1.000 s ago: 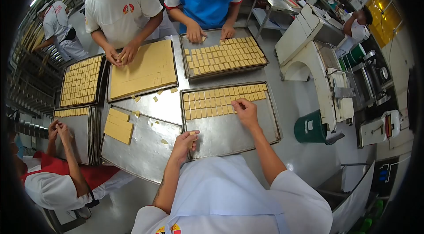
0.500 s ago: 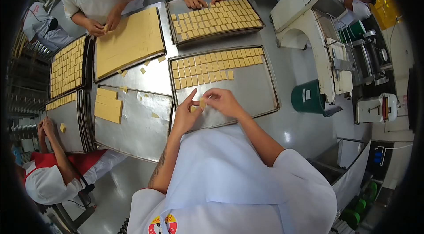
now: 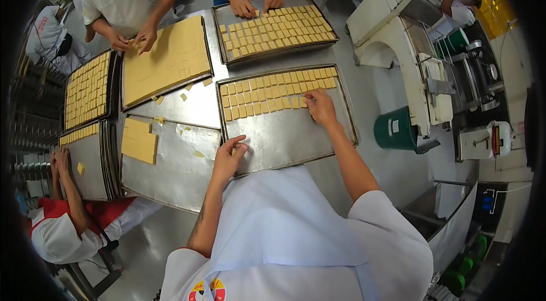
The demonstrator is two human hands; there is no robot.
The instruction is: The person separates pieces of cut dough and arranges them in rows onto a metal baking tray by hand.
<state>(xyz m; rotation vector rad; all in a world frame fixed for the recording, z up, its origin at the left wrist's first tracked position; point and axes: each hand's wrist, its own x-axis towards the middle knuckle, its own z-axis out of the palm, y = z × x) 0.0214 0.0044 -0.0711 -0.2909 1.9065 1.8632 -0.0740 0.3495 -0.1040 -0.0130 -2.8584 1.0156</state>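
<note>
My right hand [image 3: 322, 109] reaches over the near metal tray [image 3: 284, 144], its fingertips pinched on a small rectangular dough piece at the right end of the lowest row. That piece is mostly hidden by the fingers. Rows of similar pale yellow dough pieces [image 3: 273, 89] fill the far part of this tray. Over the tray's near left corner, my left hand [image 3: 230, 156] is curled, with a bit of yellow dough [image 3: 234, 152] showing between thumb and fingers. How much dough it holds is hidden.
Across the table, a co-worker's hands [image 3: 259, 5] touch pieces on another filled tray [image 3: 278, 45]. Another person's hands [image 3: 133, 41] work at a large scored dough sheet [image 3: 170, 62]. Dough blocks [image 3: 139, 140] lie on a left tray [image 3: 176, 179]. A green bin [image 3: 393, 129] stands right.
My right hand has moved from beside my left hand up and right to the end of the lowest row. My left hand has shifted slightly down and left.
</note>
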